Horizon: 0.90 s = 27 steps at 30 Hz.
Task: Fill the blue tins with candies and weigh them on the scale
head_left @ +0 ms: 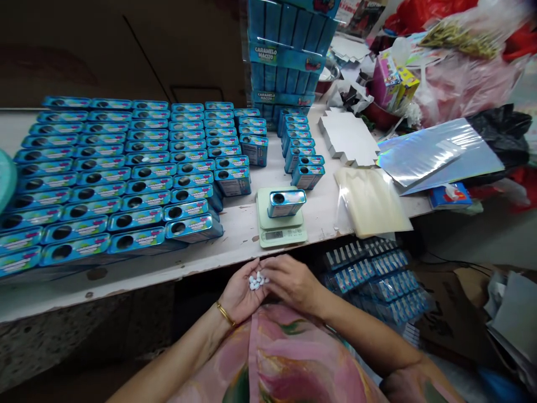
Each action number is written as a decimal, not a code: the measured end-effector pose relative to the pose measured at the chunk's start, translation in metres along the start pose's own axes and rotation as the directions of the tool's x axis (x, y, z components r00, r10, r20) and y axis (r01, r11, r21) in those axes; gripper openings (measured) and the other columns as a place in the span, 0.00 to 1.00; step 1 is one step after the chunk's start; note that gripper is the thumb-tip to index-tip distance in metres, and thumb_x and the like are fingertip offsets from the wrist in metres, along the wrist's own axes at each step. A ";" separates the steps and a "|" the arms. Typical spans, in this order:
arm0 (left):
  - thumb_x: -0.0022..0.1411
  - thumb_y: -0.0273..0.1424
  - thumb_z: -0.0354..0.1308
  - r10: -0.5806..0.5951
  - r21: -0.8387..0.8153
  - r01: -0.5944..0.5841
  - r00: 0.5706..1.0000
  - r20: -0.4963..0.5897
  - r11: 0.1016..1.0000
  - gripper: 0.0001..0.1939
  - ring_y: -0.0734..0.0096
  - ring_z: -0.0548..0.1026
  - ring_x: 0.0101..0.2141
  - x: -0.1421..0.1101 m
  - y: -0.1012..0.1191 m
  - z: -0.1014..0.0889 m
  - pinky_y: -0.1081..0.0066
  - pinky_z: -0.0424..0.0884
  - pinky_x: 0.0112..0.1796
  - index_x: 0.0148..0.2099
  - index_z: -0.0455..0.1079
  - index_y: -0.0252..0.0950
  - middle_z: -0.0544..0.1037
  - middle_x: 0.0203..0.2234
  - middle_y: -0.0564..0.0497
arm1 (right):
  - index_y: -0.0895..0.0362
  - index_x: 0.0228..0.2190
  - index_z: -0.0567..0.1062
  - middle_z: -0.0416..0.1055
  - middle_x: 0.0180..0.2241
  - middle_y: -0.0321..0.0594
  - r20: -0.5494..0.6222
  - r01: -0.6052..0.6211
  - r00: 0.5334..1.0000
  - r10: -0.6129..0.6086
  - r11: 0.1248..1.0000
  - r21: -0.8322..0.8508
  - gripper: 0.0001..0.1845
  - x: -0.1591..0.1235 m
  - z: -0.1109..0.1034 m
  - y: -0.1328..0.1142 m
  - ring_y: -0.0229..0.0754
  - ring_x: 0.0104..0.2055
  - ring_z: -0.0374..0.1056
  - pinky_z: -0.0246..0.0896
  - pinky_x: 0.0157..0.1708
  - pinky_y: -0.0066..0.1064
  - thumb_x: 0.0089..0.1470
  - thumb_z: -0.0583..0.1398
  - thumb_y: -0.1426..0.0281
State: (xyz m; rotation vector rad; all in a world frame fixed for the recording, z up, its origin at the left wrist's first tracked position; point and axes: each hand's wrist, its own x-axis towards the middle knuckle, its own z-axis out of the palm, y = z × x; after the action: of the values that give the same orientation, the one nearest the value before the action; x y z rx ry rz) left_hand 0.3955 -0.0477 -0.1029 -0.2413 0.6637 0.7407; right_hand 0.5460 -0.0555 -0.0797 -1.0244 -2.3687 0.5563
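Small white candies [258, 281] lie in a little pile on the palm of my left hand [243, 291], which is turned up and cupped around them just in front of the table edge. My right hand [296, 282] leans in from the other side, its bent fingers together at the edge of the pile; its fingertips are partly hidden. Beyond both hands, a blue tin [287, 204] with a round dark opening in its top stands on a pale green scale [283, 236]. The scale's display is too blurred to read.
Rows of blue tins [146, 170] fill the table's left side. At the back stand stacked packs of tins [285, 56]. To the right lie white cardboard [350, 137], clear plastic sleeves [373, 201] and shiny sheets [436, 151]. Wrapped packs [377, 274] sit below the table edge.
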 end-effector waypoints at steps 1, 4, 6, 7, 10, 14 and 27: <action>0.59 0.26 0.44 0.021 -0.001 -0.021 1.000 -0.001 1.000 0.12 0.71 0.73 0.27 -0.001 0.003 0.001 0.70 0.71 0.31 0.36 0.68 0.25 0.74 0.25 0.44 | 0.56 0.40 0.67 0.66 0.39 0.42 -0.131 -0.072 0.989 0.073 0.997 0.012 0.12 0.001 -0.007 0.006 0.39 0.44 0.61 0.60 0.44 0.33 0.52 0.53 0.72; 0.58 0.26 0.45 0.094 0.018 -0.093 0.994 -0.060 0.996 0.13 0.63 0.73 0.36 -0.003 0.016 0.006 0.67 0.71 0.36 0.38 0.68 0.23 0.74 0.32 0.37 | 0.55 0.45 0.62 0.63 0.44 0.44 -0.481 -0.344 0.798 0.363 0.930 0.130 0.19 0.013 -0.026 0.037 0.40 0.47 0.60 0.59 0.44 0.35 0.50 0.56 0.70; 0.58 0.25 0.45 0.159 0.018 -0.158 0.982 -0.098 0.987 0.13 0.62 0.73 0.38 -0.004 0.026 0.012 0.68 0.71 0.37 0.39 0.67 0.23 0.74 0.35 0.36 | 0.55 0.49 0.57 0.60 0.48 0.46 -0.503 -0.392 0.734 0.456 0.889 0.235 0.27 0.026 -0.032 0.064 0.41 0.50 0.57 0.59 0.45 0.36 0.47 0.58 0.68; 0.58 0.25 0.45 0.190 0.015 -0.190 0.976 -0.109 0.982 0.12 0.63 0.73 0.38 -0.004 0.030 0.015 0.68 0.71 0.37 0.40 0.67 0.24 0.74 0.35 0.36 | 0.56 0.49 0.56 0.59 0.49 0.46 -0.463 -0.382 0.753 0.468 0.883 0.272 0.29 0.033 -0.032 0.077 0.42 0.50 0.57 0.58 0.45 0.35 0.45 0.59 0.68; 0.58 0.24 0.45 0.260 0.006 -0.261 0.960 -0.105 0.965 0.12 0.62 0.73 0.38 -0.001 0.040 0.026 0.67 0.71 0.37 0.40 0.67 0.24 0.74 0.34 0.36 | 0.58 0.48 0.58 0.64 0.43 0.44 -0.349 -0.322 0.833 0.429 0.889 0.325 0.27 0.054 -0.027 0.099 0.39 0.44 0.62 0.60 0.43 0.33 0.46 0.57 0.68; 0.57 0.24 0.45 0.329 -0.032 -0.332 0.941 -0.076 0.943 0.12 0.62 0.73 0.36 0.008 0.049 0.040 0.65 0.71 0.36 0.38 0.67 0.24 0.74 0.31 0.37 | 0.57 0.44 0.63 0.66 0.40 0.42 -0.389 -0.205 0.894 0.225 0.974 0.092 0.17 0.068 -0.030 0.077 0.39 0.43 0.63 0.59 0.44 0.34 0.50 0.53 0.73; 0.57 0.25 0.45 0.320 -0.181 -0.322 0.946 -0.044 0.929 0.10 0.74 0.71 0.22 0.032 0.057 0.055 0.74 0.70 0.25 0.34 0.67 0.27 0.74 0.22 0.46 | 0.49 0.46 0.66 0.66 0.44 0.36 -0.064 0.229 0.952 -0.301 0.833 -0.504 0.18 0.079 -0.051 0.028 0.40 0.51 0.55 0.44 0.56 0.41 0.53 0.51 0.76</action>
State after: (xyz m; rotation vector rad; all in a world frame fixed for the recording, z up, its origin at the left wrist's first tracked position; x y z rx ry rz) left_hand 0.3995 0.0340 -0.0795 -0.3132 0.6546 1.1202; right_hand 0.5445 0.0304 -0.0331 -0.8676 -2.5198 -0.2376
